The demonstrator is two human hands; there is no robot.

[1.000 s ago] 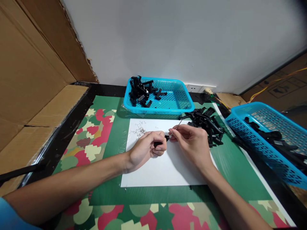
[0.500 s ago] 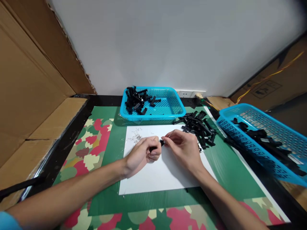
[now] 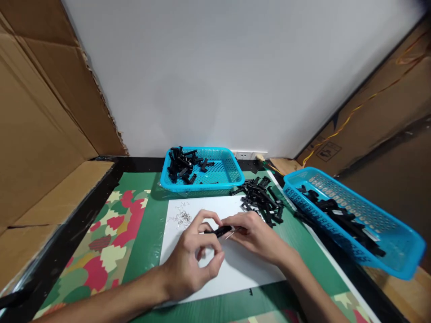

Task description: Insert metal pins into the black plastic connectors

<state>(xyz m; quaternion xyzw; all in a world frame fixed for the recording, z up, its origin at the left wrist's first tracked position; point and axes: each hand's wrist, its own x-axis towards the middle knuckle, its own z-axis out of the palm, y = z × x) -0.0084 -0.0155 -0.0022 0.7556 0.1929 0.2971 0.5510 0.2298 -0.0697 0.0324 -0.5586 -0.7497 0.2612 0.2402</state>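
A small black plastic part [image 3: 218,231] is held between my two hands above a white sheet of paper [image 3: 249,273]. My left hand [image 3: 188,255] has curled fingers around the part's left end, with its thumb standing off below in a ring shape. At the part's right end, my right hand [image 3: 257,233] pinches it. A thin pale sliver [image 3: 230,234] shows by the right fingertips; its kind is unclear. Left of the hands, a pile of small thin metal pieces [image 3: 183,218] lies on the paper. To the right is a heap of black plastic parts [image 3: 264,199].
A blue basket [image 3: 202,187] holding black parts stands at the back by the wall. Another blue basket [image 3: 350,246] with longer black pieces sits at the right. Cardboard [image 3: 43,112] walls the left side. One tiny black bit [image 3: 251,292] lies near the paper's front edge.
My left hand has turned and its fist has loosened, with thumb and fingers now spread in a ring. The black part lies more level and more exposed. The view has tilted upward.
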